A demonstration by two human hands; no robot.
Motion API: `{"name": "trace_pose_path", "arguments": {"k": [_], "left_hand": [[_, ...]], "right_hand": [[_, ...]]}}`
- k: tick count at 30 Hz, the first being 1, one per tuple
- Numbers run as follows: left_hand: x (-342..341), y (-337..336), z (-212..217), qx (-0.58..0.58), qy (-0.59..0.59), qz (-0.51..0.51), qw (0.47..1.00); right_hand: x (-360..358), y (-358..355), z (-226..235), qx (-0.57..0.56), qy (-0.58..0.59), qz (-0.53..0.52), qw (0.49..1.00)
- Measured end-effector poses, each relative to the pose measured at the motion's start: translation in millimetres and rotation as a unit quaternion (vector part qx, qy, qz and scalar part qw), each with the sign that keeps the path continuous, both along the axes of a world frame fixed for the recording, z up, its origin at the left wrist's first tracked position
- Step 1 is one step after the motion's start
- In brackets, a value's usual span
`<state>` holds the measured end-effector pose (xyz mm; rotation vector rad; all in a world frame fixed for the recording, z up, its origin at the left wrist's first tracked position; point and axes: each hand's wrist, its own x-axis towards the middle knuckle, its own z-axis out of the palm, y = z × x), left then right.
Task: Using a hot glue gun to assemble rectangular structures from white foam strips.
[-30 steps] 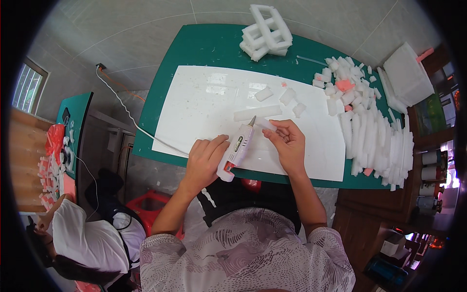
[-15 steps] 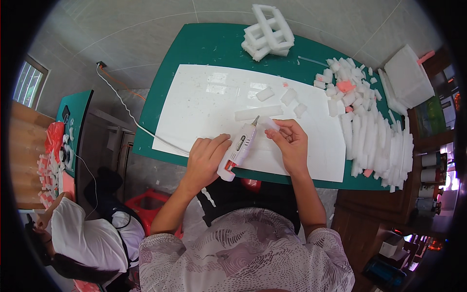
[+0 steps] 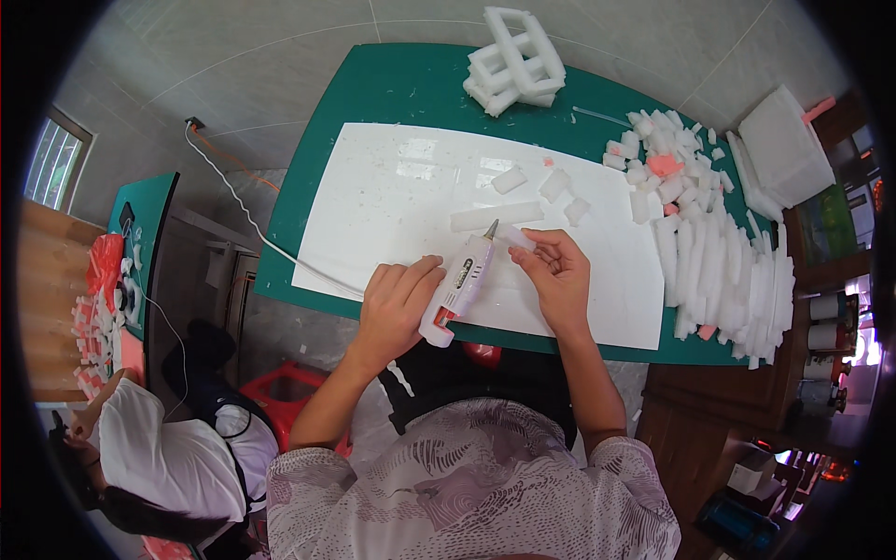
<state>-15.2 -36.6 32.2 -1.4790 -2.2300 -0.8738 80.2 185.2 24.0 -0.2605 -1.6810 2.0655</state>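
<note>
My left hand [image 3: 397, 303] grips a white glue gun [image 3: 459, 283] with an orange trigger, its nozzle pointing up and to the right. My right hand [image 3: 555, 271] holds a small white foam piece [image 3: 515, 237] right at the nozzle tip. Both hands hover over the near edge of a white board [image 3: 392, 201] that lies on a green table [image 3: 392, 89]. A long white foam strip [image 3: 495, 216] lies on the board just beyond the nozzle. Three short foam blocks [image 3: 554, 185] lie farther back on the board.
A glued white foam lattice [image 3: 515, 58] stands at the table's far edge. Several foam strips and blocks [image 3: 719, 266], some pink, are heaped at the right, by a stack of foam sheets [image 3: 784, 149]. The gun's cord [image 3: 243, 215] runs off left. Another person [image 3: 159, 457] sits lower left.
Both hands stay almost still; the glue gun and the foam piece have shifted very slightly, remaining together at the nozzle tip.
</note>
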Motion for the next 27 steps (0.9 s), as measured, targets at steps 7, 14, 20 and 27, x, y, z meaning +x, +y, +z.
{"name": "trace_pose_path", "arguments": {"k": [7,14,20,27], "left_hand": [[2,2,-1,-0.001,0.008,-0.006,1.000],[3,2,-3,0.002,0.007,-0.015,1.000],[6,-2,-7,-0.002,-0.013,-0.038,0.999],[-6,-23,-15,-0.008,-0.034,-0.001,0.999]], "right_hand": [[0,0,-2,0.035,-0.013,-0.013,0.999],[-1,0,-1,0.034,-0.018,-0.015,0.999],[1,14,-6,0.021,-0.059,-0.059,0.996],[4,78,17,0.183,-0.162,-0.073,0.967]]}}
